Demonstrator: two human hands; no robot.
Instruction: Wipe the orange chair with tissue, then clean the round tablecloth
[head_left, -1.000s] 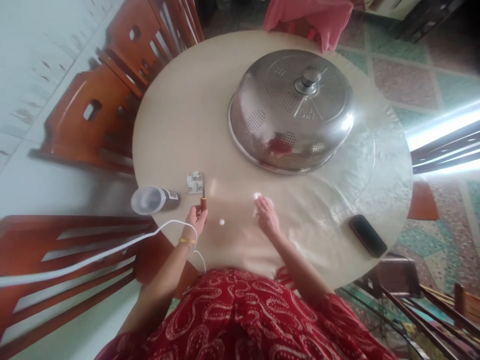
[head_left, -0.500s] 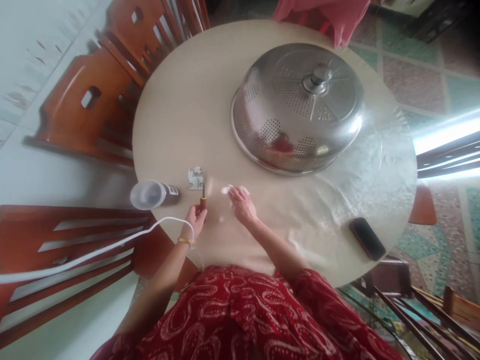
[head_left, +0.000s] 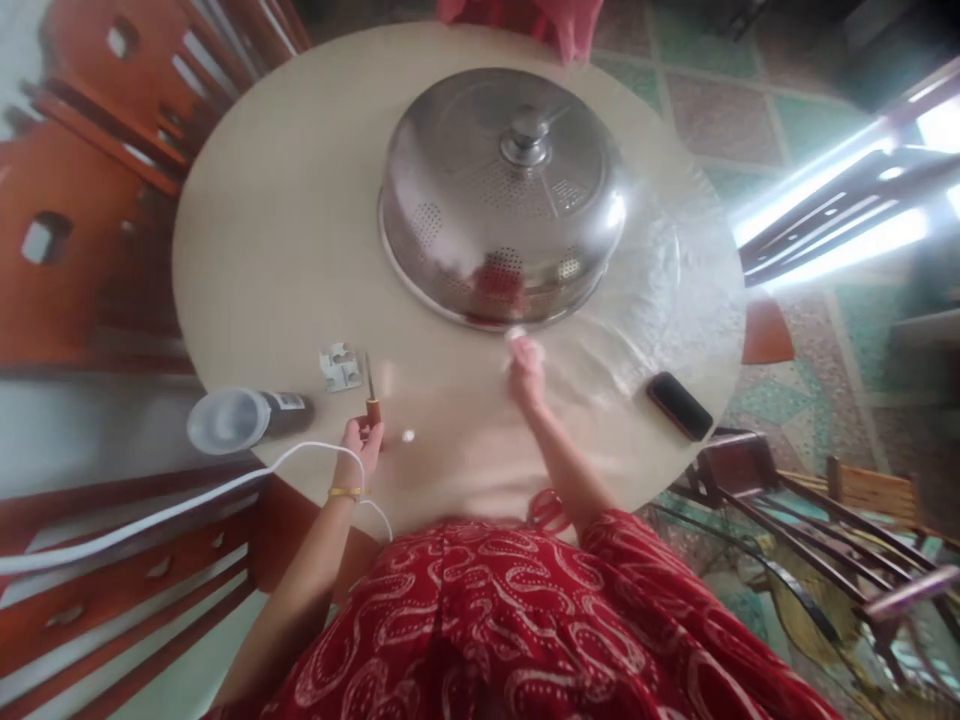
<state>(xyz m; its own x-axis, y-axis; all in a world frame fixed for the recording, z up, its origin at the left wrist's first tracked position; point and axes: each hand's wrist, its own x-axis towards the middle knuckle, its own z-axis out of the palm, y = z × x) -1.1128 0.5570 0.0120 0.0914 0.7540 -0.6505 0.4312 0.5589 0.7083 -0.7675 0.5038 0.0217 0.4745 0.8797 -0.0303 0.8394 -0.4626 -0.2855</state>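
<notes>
My left hand (head_left: 363,440) is closed around the brown handle of a slim tool (head_left: 373,400) with a yellow collar and a thin dark shaft pointing away from me. A white cord (head_left: 307,447) passes over that wrist. Just left of the shaft lies a small pale plate with cut-outs (head_left: 340,367). My right hand (head_left: 526,378), somewhat blurred, is closed on a crumpled white tissue (head_left: 516,335) near the front rim of a large perforated metal cover (head_left: 480,200). A small white ball (head_left: 408,436) lies between my hands.
A clear plastic container (head_left: 229,420) lies on its side at the left table edge. A dark phone (head_left: 679,406) lies at the right on the round table (head_left: 262,220). Red loops (head_left: 549,511), like scissors handles, show at the front edge. Wooden chairs (head_left: 82,210) stand around.
My right hand has moved right with the tissue, away from the tool and towards the metal cover. My left hand still holds the tool. The view has shifted right.
</notes>
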